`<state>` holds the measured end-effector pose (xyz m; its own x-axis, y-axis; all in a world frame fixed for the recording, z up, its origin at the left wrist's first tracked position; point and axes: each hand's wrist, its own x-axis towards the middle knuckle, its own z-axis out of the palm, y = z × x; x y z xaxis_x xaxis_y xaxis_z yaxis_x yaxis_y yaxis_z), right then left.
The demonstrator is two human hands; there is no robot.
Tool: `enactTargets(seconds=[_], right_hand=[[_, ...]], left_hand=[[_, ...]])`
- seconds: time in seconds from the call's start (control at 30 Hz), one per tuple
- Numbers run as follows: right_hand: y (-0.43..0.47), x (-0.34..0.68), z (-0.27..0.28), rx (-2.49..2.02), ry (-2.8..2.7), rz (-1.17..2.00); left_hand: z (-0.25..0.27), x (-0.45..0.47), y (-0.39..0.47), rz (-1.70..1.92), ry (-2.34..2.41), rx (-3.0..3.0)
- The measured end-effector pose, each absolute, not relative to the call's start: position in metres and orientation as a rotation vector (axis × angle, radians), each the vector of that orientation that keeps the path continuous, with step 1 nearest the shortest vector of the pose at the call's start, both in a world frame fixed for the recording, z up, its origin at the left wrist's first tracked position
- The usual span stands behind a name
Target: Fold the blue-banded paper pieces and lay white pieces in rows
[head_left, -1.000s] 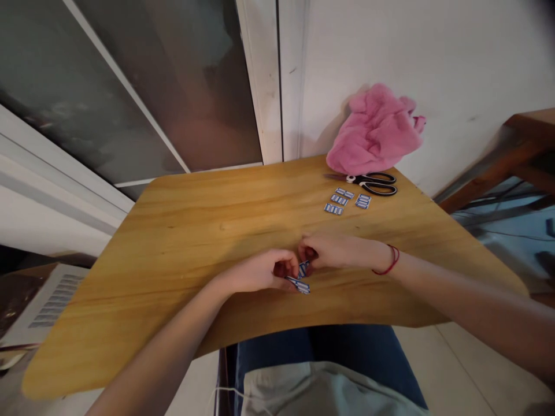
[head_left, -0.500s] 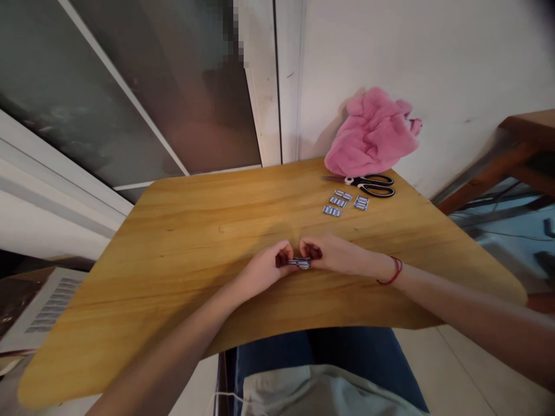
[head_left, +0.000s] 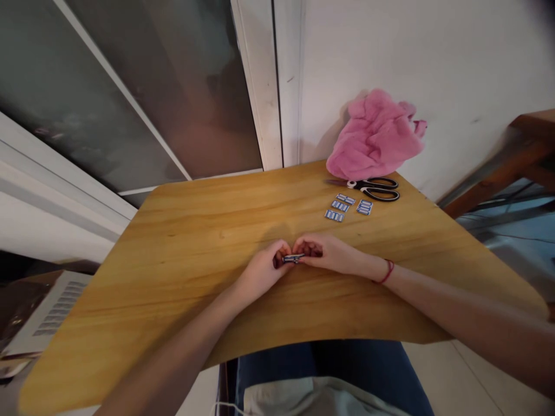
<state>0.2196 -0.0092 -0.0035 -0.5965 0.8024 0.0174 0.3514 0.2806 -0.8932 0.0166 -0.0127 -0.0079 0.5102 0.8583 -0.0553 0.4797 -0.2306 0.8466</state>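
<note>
Two dark glass panels [head_left: 182, 98] in white framing stand on the far left, and below them a printed sheet [head_left: 56, 312] shows its rows of grey blocks, lying beside the wooden table [head_left: 195, 231]. Across the tabletop comes the left forearm, and at its end the left hand [head_left: 265, 267], curled, thumb and fingers pinching one end of a small flat piece [head_left: 292, 259]. That's the centre of the action: the piece sits right between the two hands, above the near half of the table, turned almost edge-on, so whether it is a single layer or several cannot be told. Below, at the near edge, dark blue trousers [head_left: 277, 364] and a pale garment [head_left: 303, 398] show in the person's lap. On to the right hand [head_left: 332, 254], fingers bent inward, thumb underneath, and it's gripping the other end, fingertips all but meeting those opposite! A red string bracelet [head_left: 392, 269] circles that wrist. Farther back, four blue-and-white rectangles [head_left: 334, 215] lie flat, three in a slanting row and one just to their right. Right behind them, black-handled scissors [head_left: 361, 185] rest with blades pointing left, at the foot of a bunched pink plush cloth [head_left: 377, 136] by the white wall [head_left: 368, 46]. Far right, brown wooden furniture [head_left: 489, 179] stands beyond the table's edge.
</note>
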Motion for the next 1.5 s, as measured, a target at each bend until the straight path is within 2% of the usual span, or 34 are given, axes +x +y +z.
enactTargets(seconds=[0.53, 0.87, 1.03, 1.17, 1.27, 1.5], right_hand=[[-0.017, 0.218, -0.01, -1.078, -2.167, 0.805], [-0.013, 0.218, -0.011, -1.181, -2.138, 0.864], [0.006, 0.257, 0.024, -1.384, -1.678, 0.723], [0.014, 0.313, 0.048, -1.518, -1.427, 0.778], [0.007, 0.336, 0.044, -1.674, -1.568, 0.939], [-0.003, 0.333, 0.014, -1.793, -1.505, 0.985]], left_hand=[[-0.006, 0.016, -0.013, 0.672, 1.123, 2.009], [-0.01, 0.016, -0.008, 0.676, 1.083, 1.795], [-0.012, 0.011, 0.004, 0.823, 1.037, 1.465], [-0.012, 0.008, 0.01, 0.814, 1.022, 1.392], [-0.012, 0.008, 0.01, 0.793, 1.012, 1.412], [-0.013, 0.008, 0.008, 0.744, 0.967, 1.521]])
